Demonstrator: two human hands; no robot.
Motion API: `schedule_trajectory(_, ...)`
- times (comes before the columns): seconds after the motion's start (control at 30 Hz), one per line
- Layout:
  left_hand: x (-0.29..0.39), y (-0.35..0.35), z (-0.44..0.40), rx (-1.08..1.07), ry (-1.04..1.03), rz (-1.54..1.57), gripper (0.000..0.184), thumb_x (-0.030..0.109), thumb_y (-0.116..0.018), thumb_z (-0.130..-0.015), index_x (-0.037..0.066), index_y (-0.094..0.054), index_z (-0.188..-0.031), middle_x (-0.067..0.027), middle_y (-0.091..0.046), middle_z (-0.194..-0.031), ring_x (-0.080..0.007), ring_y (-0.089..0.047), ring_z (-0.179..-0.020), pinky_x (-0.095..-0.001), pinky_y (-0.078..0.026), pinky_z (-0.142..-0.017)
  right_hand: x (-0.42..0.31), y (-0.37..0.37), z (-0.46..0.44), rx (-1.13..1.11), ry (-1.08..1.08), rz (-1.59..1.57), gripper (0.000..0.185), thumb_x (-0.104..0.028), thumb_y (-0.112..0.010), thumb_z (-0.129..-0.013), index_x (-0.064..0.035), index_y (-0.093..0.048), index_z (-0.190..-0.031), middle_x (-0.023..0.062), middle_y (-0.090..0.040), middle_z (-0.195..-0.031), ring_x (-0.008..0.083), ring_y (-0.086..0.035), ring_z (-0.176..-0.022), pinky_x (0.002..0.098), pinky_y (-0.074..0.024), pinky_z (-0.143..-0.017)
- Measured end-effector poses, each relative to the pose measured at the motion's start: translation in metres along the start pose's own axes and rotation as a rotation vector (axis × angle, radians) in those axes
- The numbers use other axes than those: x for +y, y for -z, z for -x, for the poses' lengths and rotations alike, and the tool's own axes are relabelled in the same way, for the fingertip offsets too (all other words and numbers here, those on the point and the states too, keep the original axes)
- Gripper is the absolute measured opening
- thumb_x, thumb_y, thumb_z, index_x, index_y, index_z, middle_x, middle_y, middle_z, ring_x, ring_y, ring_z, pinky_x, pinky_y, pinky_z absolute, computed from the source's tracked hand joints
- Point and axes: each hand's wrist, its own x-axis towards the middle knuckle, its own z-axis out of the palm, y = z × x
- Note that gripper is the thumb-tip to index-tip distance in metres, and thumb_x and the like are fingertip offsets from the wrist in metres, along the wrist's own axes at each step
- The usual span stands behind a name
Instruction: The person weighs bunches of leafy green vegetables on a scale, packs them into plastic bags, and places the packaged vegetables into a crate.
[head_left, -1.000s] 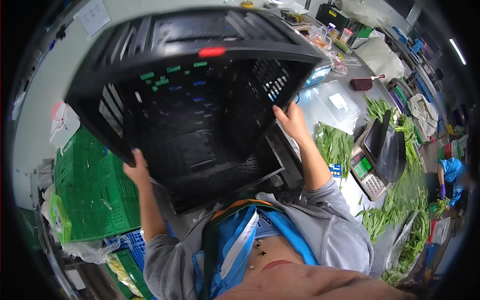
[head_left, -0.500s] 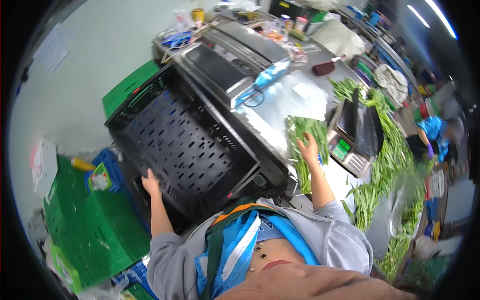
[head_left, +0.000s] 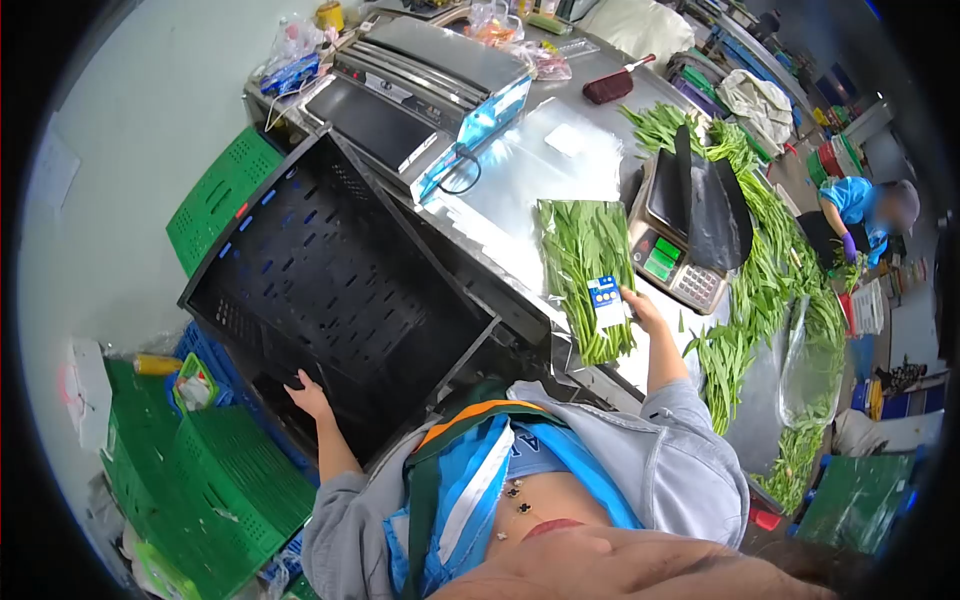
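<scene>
A large black crate point(head_left: 330, 270) stands at the left of the metal table, its open side facing up. My left hand point(head_left: 308, 393) is over the crate's near left part, fingers apart, holding nothing. With my right hand point(head_left: 645, 310) I grip the lower right edge of a clear bag of leafy greens point(head_left: 575, 250), which lies on the table and bears a blue and white label point(head_left: 606, 297). Just right of the bag is a scale point(head_left: 675, 270) with a green display and black plastic on top.
Loose greens point(head_left: 760, 310) spread along the table's right side. A sealing machine point(head_left: 400, 110) and a dark red brush point(head_left: 618, 82) are farther back. Green crates point(head_left: 190, 480) stand at lower left. A person in blue point(head_left: 865, 215) is at far right.
The black crate has come down from my raised hands to the left of the table. My right hand has left it and closed on the bag of greens; my left hand has opened.
</scene>
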Motion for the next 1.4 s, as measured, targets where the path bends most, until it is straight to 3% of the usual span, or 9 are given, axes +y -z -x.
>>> schedule_trajectory(0.17,0.023,0.001,0.004,-0.101,0.086,0.076,0.062,0.029,-0.056,-0.082,-0.011,-0.032,-0.122,-0.0221,-0.056,-0.098,-0.0287,-0.056,-0.086,-0.0349,-0.043,-0.077,-0.038,-0.031,0.012,-0.329,0.099,-0.199,0.040,-0.018,-0.067,-0.073,0.0018,-0.054,-0.105,0.0095,-0.060,-0.097,0.0196,-0.057,-0.088,0.0320,-0.0438,-0.081)
schedule_trajectory(0.33,0.085,0.010,0.058,0.403,-0.648,-0.307,0.048,0.021,-0.062,-0.075,-0.004,-0.044,-0.112,-0.0187,-0.049,-0.107,-0.0347,-0.044,-0.101,-0.0424,-0.033,-0.089,-0.082,-0.068,0.061,-0.501,0.162,-0.419,0.047,-0.008,-0.069,-0.067,-0.0005,-0.052,-0.110,0.0100,-0.061,-0.099,0.0190,-0.058,-0.090,0.0321,-0.0442,-0.084)
schedule_trajectory(0.47,0.155,-0.035,0.131,-0.971,-0.109,0.743,0.059,0.018,-0.059,-0.078,0.006,-0.028,-0.127,-0.0158,-0.045,-0.119,-0.0218,-0.049,-0.101,-0.0328,-0.039,-0.086,-0.104,-0.118,0.084,-0.738,0.294,-0.256,0.056,-0.003,-0.069,-0.062,0.0005,-0.048,-0.114,0.0080,-0.059,-0.102,0.0177,-0.057,-0.092,0.0293,-0.0445,-0.082)
schedule_trajectory(0.57,0.177,-0.050,0.171,-1.532,0.231,1.187,0.076,0.019,-0.068,-0.073,0.010,-0.022,-0.132,-0.0131,-0.043,-0.122,-0.0235,-0.043,-0.114,-0.0346,-0.040,-0.089,-0.147,-0.182,0.081,-0.897,0.298,0.314,0.052,-0.012,-0.070,-0.067,-0.0017,-0.050,-0.114,0.0070,-0.058,-0.101,0.0139,-0.054,-0.091,0.0265,-0.0437,-0.079)
schedule_trajectory(0.83,0.030,-0.065,0.167,-0.762,0.783,1.276,0.031,0.015,-0.052,-0.085,0.003,-0.046,-0.112,-0.0114,-0.052,-0.109,-0.0253,-0.052,-0.099,-0.0395,-0.045,-0.084,-0.148,-0.349,0.105,-0.737,0.862,0.587,0.056,-0.018,-0.066,-0.071,-0.0031,-0.044,-0.120,0.0158,-0.057,-0.108,0.0252,-0.055,-0.101,0.0318,-0.0410,-0.087)
schedule_trajectory(0.97,-0.068,-0.135,0.152,-0.384,1.003,1.081,0.032,0.021,-0.051,-0.087,0.002,-0.043,-0.112,-0.0103,-0.051,-0.108,-0.0266,-0.052,-0.096,-0.0346,-0.046,-0.082,-0.116,-0.318,0.101,-0.764,0.534,0.519,0.046,-0.012,-0.062,-0.075,-0.0006,-0.046,-0.117,0.0152,-0.058,-0.104,0.0208,-0.056,-0.097,0.0302,-0.0429,-0.085)
schedule_trajectory(1.13,-0.078,-0.153,0.149,-1.089,1.082,0.884,0.027,0.017,-0.050,-0.086,0.004,-0.047,-0.110,-0.0117,-0.057,-0.106,-0.0251,-0.054,-0.102,-0.0310,-0.047,-0.077,-0.065,-0.239,0.088,-0.654,0.363,0.589,0.042,-0.012,-0.060,-0.077,0.0015,-0.047,-0.115,0.0162,-0.059,-0.103,0.0213,-0.056,-0.095,0.0302,-0.0424,-0.084)
schedule_trajectory(1.27,-0.045,-0.121,0.082,-0.680,-0.217,-0.070,0.019,0.015,-0.056,-0.077,0.007,-0.059,-0.094,-0.0099,-0.063,-0.085,-0.0241,-0.060,-0.083,-0.0330,-0.047,-0.068,-0.039,-0.186,0.096,-0.354,0.331,0.484,0.040,-0.013,-0.059,-0.078,0.0009,-0.048,-0.115,0.0154,-0.060,-0.101,0.0199,-0.057,-0.092,0.0291,-0.0428,-0.083)
schedule_trajectory(1.4,-0.085,-0.118,0.018,-0.361,-0.161,-0.726,0.058,0.037,-0.061,-0.072,0.012,-0.044,-0.121,-0.0149,-0.057,-0.107,-0.0354,-0.052,-0.099,-0.0443,-0.039,-0.085,0.005,-0.160,0.116,-0.199,0.176,0.401,0.040,-0.013,-0.060,-0.078,0.0012,-0.049,-0.114,0.0148,-0.060,-0.101,0.0206,-0.056,-0.094,0.0310,-0.0438,-0.082)
